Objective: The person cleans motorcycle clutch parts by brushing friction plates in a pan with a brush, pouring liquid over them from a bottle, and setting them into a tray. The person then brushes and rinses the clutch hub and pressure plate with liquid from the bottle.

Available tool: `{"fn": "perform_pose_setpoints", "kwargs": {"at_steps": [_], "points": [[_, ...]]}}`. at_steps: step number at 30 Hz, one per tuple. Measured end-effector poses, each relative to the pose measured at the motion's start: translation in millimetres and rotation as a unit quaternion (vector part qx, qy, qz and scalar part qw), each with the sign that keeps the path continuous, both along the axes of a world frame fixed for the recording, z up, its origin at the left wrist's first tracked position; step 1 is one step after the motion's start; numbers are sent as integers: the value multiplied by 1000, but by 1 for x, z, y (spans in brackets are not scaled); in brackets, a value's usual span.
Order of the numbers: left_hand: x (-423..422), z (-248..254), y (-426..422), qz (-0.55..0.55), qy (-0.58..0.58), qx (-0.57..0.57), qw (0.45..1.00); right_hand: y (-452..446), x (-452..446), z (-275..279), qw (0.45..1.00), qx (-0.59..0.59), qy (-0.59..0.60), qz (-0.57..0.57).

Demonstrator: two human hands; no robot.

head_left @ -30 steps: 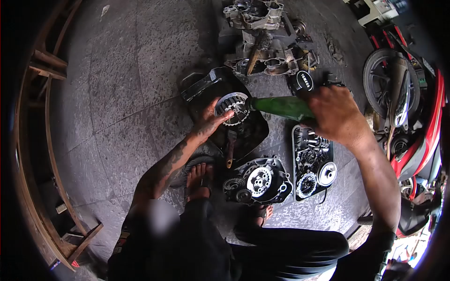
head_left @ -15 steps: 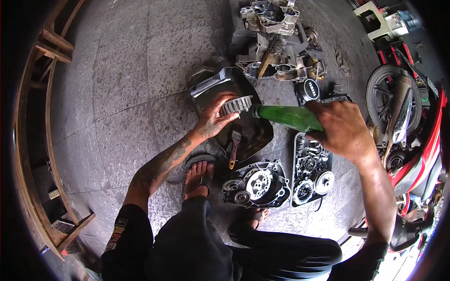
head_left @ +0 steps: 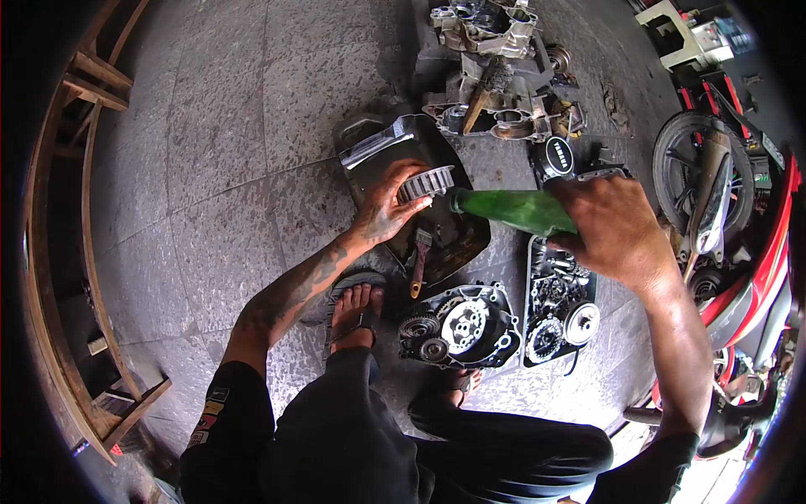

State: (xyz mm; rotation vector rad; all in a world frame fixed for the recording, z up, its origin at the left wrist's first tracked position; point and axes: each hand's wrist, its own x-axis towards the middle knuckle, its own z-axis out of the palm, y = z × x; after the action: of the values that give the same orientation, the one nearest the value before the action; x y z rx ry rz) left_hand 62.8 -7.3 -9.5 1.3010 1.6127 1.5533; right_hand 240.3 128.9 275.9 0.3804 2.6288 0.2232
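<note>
My left hand [head_left: 393, 204] grips a round, ribbed metal part [head_left: 426, 183] by its edge, with the ribbed side facing right. Under it lies a black tray [head_left: 466, 248] wet with dark liquid. A brush [head_left: 420, 262] with a wooden handle rests in the tray. My right hand [head_left: 611, 225] is wrapped round a green bottle [head_left: 516, 210], tilted almost level. The bottle's mouth points left, just right of the metal part and apart from it. Whether liquid leaves the mouth is too small to tell.
An engine cover with gears [head_left: 462, 326] and a tray of small parts [head_left: 527, 336] lie near my feet. Engine casings [head_left: 487, 97] stand at the top, a YAMAHA cap [head_left: 557, 156] below them. A red motorcycle [head_left: 760, 260] is at the right, a wooden frame [head_left: 71, 286] at the left.
Since the first frame, my left hand has turned the metal part from face-up to edge-on. The view has shifted, and the bottle stays tilted near the part.
</note>
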Motion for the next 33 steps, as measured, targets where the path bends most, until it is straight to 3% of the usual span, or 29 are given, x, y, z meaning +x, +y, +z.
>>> {"fn": "perform_pose_setpoints", "kwargs": {"at_steps": [5,8,17,19,20,21,24,26,33], "points": [[4,0,1,-4,4,-2,1000,-1,0,-4,1000,11,18,21],[8,3,1,20,67,26,997,-4,-5,1,1000,14,10,20],[7,9,-1,45,103,-19,993,-3,-1,0,1000,5,-3,6],[0,-3,2,29,-12,-4,999,0,4,-1,1000,0,8,11],[-1,-9,2,-9,-233,-50,971,2,6,-1,1000,6,1,3],[-6,-1,-1,-42,-343,-74,935,4,8,-1,1000,11,-6,-4],[-11,-5,-3,-44,-375,-51,924,15,19,-2,998,2,59,6],[-12,-3,-4,-79,-516,-9,853,15,18,2,999,11,49,-7],[-15,-20,-3,-46,-640,-8,767,18,30,-6,999,34,19,-18]]}}
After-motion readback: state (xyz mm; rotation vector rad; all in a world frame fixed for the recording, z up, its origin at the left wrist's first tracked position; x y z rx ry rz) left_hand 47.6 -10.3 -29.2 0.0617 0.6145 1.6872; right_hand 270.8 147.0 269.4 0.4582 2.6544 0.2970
